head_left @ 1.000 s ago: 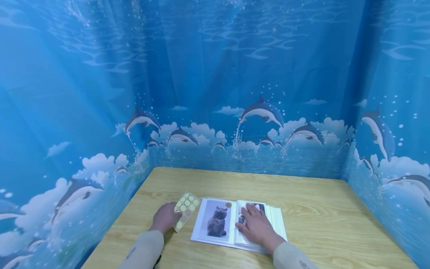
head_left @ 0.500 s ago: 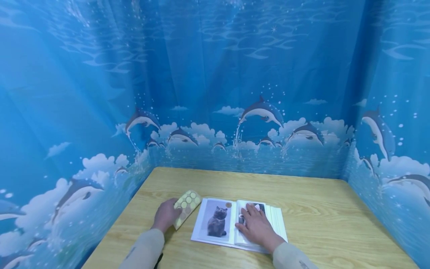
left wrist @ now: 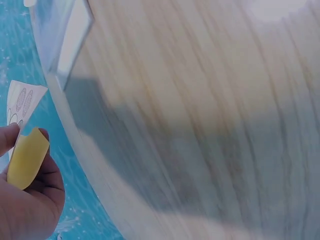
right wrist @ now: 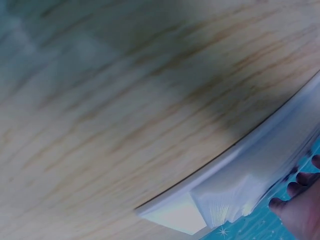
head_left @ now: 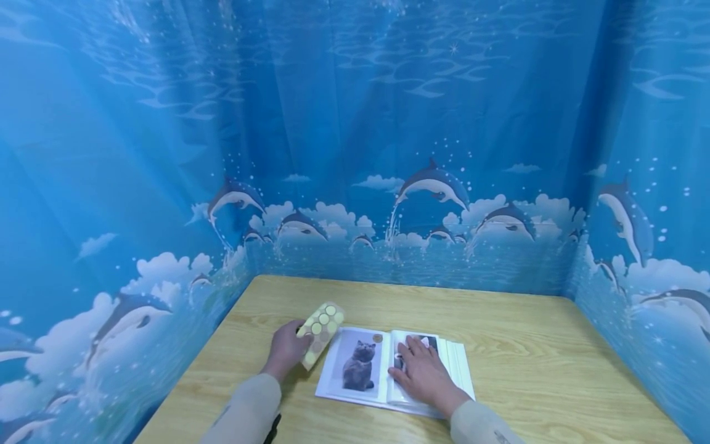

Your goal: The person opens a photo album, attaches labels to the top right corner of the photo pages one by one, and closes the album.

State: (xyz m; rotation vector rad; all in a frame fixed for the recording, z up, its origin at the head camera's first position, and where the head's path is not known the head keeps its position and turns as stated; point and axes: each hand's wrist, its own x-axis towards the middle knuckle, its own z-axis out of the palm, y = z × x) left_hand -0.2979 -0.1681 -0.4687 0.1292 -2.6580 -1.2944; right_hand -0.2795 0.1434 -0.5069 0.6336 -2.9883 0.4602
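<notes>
My left hand (head_left: 286, 348) pinches a pale yellow sheet of round stickers (head_left: 322, 330) between thumb and fingers, just left of the open photo album (head_left: 328, 383). In the left wrist view the sheet (left wrist: 27, 157) is bent, with printed ovals on its white part. The album's left page bears a photo of a grey cat (head_left: 359, 368), with a small round gold-brown sticker (head_left: 378, 338) at its upper right corner. Flat on the right page rests my right hand (head_left: 427, 373), fingers spread, covering most of a second photo. The right wrist view catches the album's edge (right wrist: 170, 217).
The album lies on a wood-grain table (head_left: 527, 345). A blue curtain (head_left: 355, 123) printed with dolphins and clouds hangs around its back and sides. Something black (head_left: 272, 428) shows beside the left sleeve (head_left: 246, 407).
My left hand has moved right and slightly away from me, and the sticker sheet has come up to the album's upper left corner. My right hand and the album have stayed put.
</notes>
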